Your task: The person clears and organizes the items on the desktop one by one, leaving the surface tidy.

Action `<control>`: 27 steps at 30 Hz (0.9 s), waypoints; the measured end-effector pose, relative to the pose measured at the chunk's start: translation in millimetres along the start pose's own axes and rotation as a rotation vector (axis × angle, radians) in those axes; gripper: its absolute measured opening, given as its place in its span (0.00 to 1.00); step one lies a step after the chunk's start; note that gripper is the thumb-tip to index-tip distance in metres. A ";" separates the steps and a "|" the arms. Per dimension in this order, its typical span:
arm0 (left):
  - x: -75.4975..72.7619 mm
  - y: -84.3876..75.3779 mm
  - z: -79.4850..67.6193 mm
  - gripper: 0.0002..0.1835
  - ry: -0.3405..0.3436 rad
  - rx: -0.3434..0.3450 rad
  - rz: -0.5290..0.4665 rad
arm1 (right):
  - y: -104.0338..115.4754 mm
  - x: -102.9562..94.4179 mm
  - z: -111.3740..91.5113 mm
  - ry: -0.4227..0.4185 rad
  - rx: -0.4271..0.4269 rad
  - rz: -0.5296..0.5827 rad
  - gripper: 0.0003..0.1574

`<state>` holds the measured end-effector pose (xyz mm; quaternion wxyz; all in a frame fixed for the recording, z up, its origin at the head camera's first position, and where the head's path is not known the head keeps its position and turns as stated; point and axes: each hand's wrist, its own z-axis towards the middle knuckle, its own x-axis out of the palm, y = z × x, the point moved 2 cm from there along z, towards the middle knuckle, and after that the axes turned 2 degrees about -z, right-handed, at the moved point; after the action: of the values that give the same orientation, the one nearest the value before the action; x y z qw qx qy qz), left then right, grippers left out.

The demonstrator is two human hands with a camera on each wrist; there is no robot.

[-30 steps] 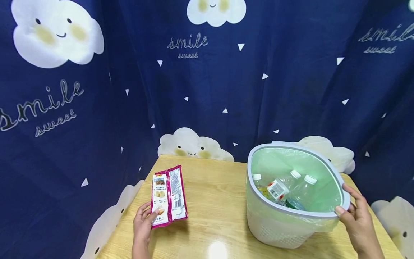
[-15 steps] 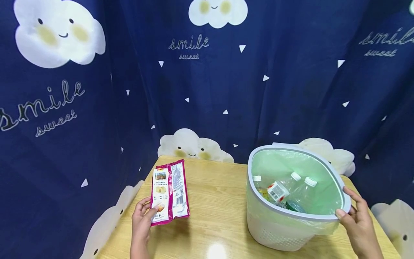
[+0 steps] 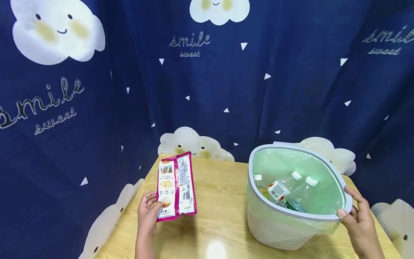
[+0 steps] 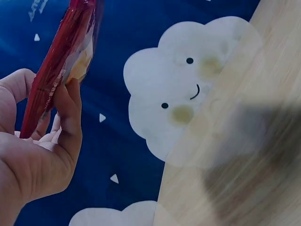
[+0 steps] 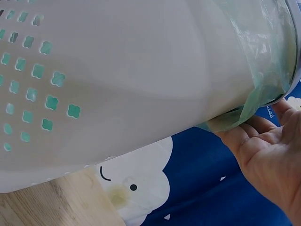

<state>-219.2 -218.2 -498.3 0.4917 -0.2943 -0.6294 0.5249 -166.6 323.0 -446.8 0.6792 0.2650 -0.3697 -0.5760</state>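
Observation:
My left hand (image 3: 149,212) pinches a flat snack bag (image 3: 185,187) by its lower left edge, thumb on the printed white face. Magenta borders run round the bag, which is held up over the table. Seen edge-on in the left wrist view, the bag (image 4: 61,61) sits between thumb and fingers (image 4: 69,113). On the right, my right hand (image 3: 360,219) grips the grey rim (image 3: 304,214) of a white trash bin (image 3: 278,233), which leans toward me. A green liner (image 5: 263,42) folds over its rim. Inside lie several clear plastic bottles (image 3: 305,190) with white caps.
The wooden table (image 3: 220,201) extends between the bag and the bin. Behind it hangs a dark blue curtain (image 3: 207,82) printed with clouds and triangles, which also runs down along the left side.
The left hand has raised the snack bag a little and carried it slightly to the right. The right hand keeps its grip on the bin, which stays nearly in place.

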 end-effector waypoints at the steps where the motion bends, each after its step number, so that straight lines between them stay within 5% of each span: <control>1: 1.6 -0.6 0.0 0.20 0.000 -0.003 0.001 | -0.4 -0.1 0.0 -0.004 -0.001 0.011 0.41; 27: 49.5 -5.3 3.9 0.24 0.054 -0.005 0.027 | -1.0 -2.8 1.4 0.010 0.007 -0.022 0.41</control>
<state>-239.0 -177.3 -477.7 0.5006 -0.3181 -0.6130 0.5219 -168.6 325.6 -447.3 0.6738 0.2743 -0.3654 -0.5807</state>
